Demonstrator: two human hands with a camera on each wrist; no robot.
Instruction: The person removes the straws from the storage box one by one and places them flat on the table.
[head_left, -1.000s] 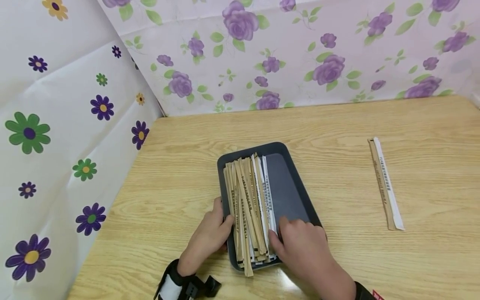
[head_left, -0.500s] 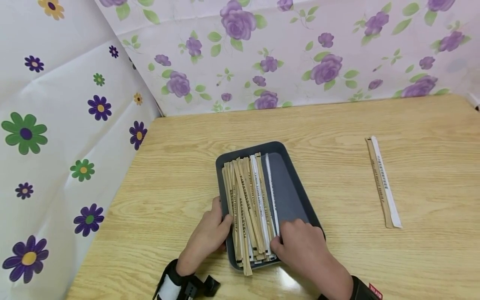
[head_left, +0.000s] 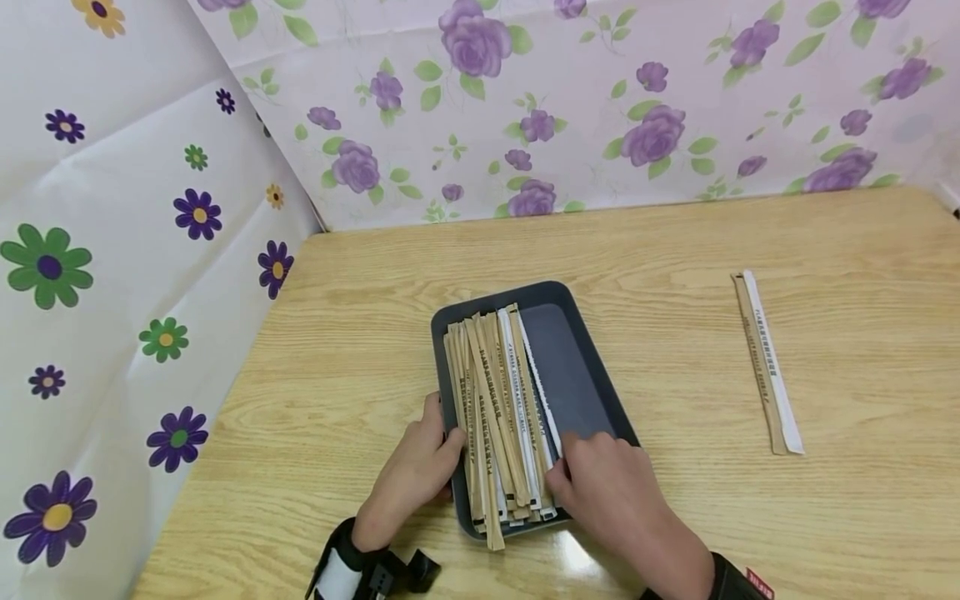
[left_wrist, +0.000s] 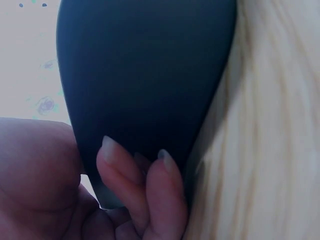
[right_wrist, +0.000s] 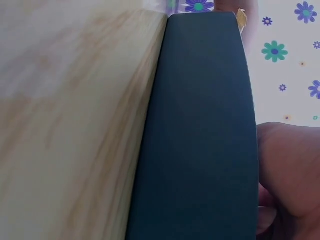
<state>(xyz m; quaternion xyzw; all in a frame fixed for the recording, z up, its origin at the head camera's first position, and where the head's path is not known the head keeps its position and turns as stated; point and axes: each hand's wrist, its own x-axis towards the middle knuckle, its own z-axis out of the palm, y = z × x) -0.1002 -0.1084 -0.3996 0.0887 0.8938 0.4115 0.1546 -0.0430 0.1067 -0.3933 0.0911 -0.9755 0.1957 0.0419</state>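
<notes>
Inside the tray (head_left: 564,358), my right hand (head_left: 611,482) pinches a white straw (head_left: 541,392); my left hand (head_left: 416,460) grips the tray. Overlapping straws (head_left: 491,400) might snag, dragged by a sideways pull.

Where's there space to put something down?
Bare table lies between the tray and the two paper packets to its right, and left of the tray. Inside, its far right part is bare. It's crowded where bundled packets fill its left, and by the left hand and right hand.

Dark grey tray (head_left: 566,367); tan and white packets (head_left: 497,408), dark-printed — yellowish wood-grain surface (head_left: 322,333) — purple-rosed back sheet (head_left: 577,67); white side sheet (head_left: 123,275), flowered purple, green, orange.
</notes>
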